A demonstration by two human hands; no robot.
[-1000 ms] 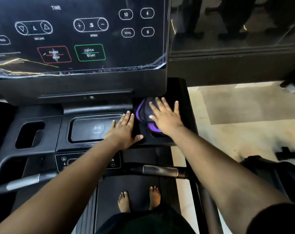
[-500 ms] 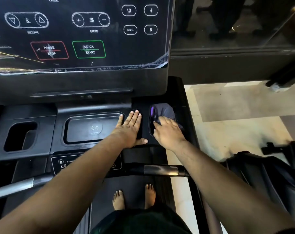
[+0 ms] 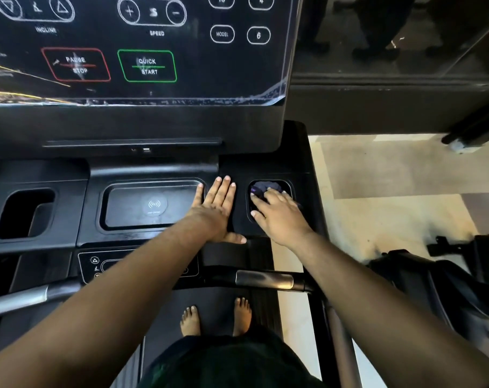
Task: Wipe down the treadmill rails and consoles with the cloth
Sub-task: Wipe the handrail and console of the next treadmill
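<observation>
A purple-and-dark cloth (image 3: 264,187) is bunched inside the right cup holder (image 3: 289,189) of the black treadmill console (image 3: 153,130). My right hand (image 3: 277,212) presses down on the cloth with its fingers curled into the holder, and most of the cloth is hidden under it. My left hand (image 3: 218,208) lies flat, fingers apart, on the console deck just left of that holder, holding nothing. The metal-sleeved handrail (image 3: 264,279) crosses below both wrists.
The touch panel (image 3: 142,51) with PAUSE/STOP and QUICK START buttons rises behind the hands. A wireless charging tray (image 3: 151,204) sits left of my left hand, and a left cup holder (image 3: 25,212) further left. My bare feet (image 3: 215,317) stand on the belt. Tiled floor (image 3: 391,191) lies right.
My right hand has pushed the cloth from the deck surface down into the right cup holder. My left hand stayed flat on the deck. The view has shifted slightly.
</observation>
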